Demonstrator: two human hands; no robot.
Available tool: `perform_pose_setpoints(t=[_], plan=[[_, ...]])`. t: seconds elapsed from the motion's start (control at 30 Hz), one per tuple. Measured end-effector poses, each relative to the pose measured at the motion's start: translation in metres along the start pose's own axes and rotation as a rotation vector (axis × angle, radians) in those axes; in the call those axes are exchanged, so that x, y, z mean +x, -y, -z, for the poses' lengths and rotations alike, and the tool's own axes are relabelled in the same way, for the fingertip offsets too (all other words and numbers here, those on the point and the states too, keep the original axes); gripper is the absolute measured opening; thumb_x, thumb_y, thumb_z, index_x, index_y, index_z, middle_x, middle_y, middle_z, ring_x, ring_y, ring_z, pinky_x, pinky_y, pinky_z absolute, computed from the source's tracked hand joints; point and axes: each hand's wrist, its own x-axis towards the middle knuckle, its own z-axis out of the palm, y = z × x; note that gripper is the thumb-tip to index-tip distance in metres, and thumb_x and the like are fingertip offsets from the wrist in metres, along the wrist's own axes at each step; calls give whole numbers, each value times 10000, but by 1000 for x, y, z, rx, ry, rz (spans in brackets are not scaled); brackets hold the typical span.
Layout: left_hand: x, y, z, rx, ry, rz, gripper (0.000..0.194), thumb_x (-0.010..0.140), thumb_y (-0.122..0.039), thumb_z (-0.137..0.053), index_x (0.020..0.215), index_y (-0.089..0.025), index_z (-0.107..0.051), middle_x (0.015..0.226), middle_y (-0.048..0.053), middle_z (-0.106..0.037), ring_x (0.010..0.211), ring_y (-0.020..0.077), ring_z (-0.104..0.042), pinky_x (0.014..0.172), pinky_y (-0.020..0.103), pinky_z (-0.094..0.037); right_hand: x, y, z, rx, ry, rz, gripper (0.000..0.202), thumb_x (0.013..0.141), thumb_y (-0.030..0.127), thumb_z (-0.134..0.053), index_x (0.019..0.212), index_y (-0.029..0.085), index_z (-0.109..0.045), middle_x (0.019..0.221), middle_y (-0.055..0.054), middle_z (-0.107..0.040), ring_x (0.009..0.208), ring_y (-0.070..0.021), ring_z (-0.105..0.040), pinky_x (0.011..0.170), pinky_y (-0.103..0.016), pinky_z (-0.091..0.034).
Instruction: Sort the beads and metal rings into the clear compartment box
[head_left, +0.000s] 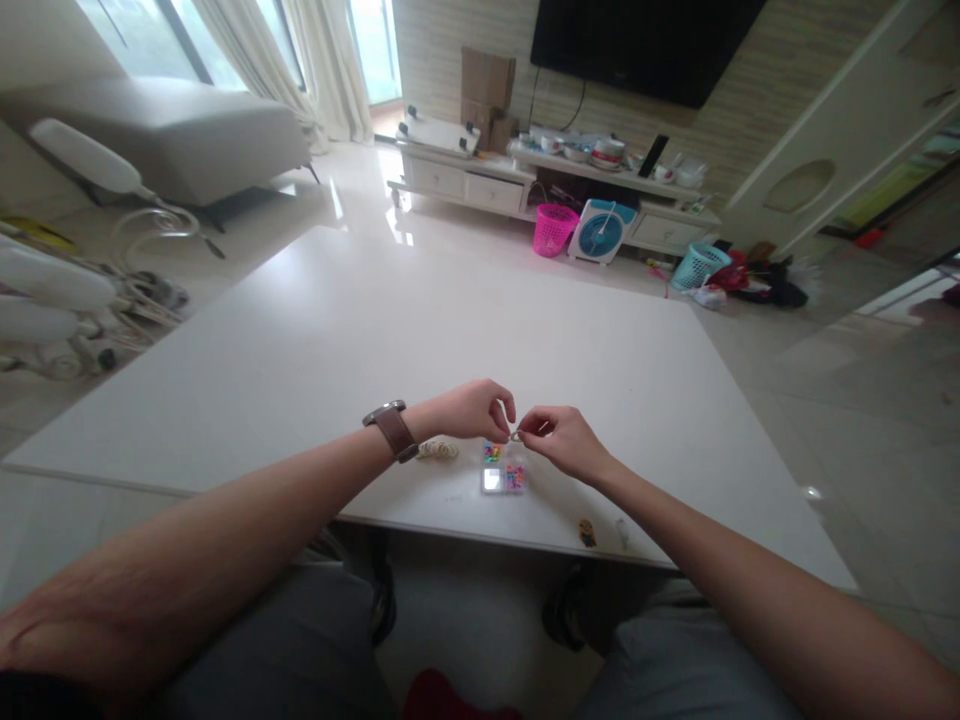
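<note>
Close together above the white table, my two hands meet over a small clear compartment box (492, 488) with colourful little pieces in its sections. My right hand (566, 440) pinches a small whitish ring (515, 436) between thumb and fingertips. My left hand (480, 408) has its fingers curled down, with the tips at the ring's left side; what they hold is too small to make out. A row of pale rings (439, 450) lies by my left wrist. Near the front edge are a yellow cartoon-figure piece (586, 532) and a small clear item (622, 534).
The white table (465, 310) spreads out in front of me, its near edge just above my legs. Beyond it stand a pink basket (553, 232), a blue-and-white fan (602, 232), a light-blue basket (699, 266) and a low cabinet (435, 180). A wristwatch (394, 430) is on my left arm.
</note>
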Motion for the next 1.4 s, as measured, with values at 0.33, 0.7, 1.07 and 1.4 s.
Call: perform_pose_setpoints(t=[0.33,0.7,1.07,1.4], plan=[[-2,8,12,479,-183,-94,209,687,-48,-585,839,-149,-687,726,14,-699,650,128,-613,605,227,-423,0,-9,-8,-309,81,154,84,768,105,-677,794,180,-702,927,-44,-597,901,-181,-561,840,-326,-465],[-3,17,27,561,-214,-6,245,652,-41,-572,828,-142,-710,744,24,-704,635,124,-595,569,217,-400,-6,3,-1,-555,265,331,122,831,106,-597,822,170,-700,1020,-91,-615,962,-216,-522,835,-356,-484],[-2,47,49,584,-51,228,186,639,-143,-703,814,-173,-758,804,24,-747,681,140,-644,588,210,-428,-9,6,4,-506,211,346,118,839,109,-595,857,187,-681,1041,-79,-607,1005,-217,-497,871,-366,-487],[5,53,33,566,-20,235,89,689,-240,-681,727,-169,-719,681,29,-713,585,131,-594,520,217,-374,-11,6,5,-506,199,335,93,841,129,-613,868,192,-677,1048,-73,-605,1013,-220,-498,879,-372,-487]])
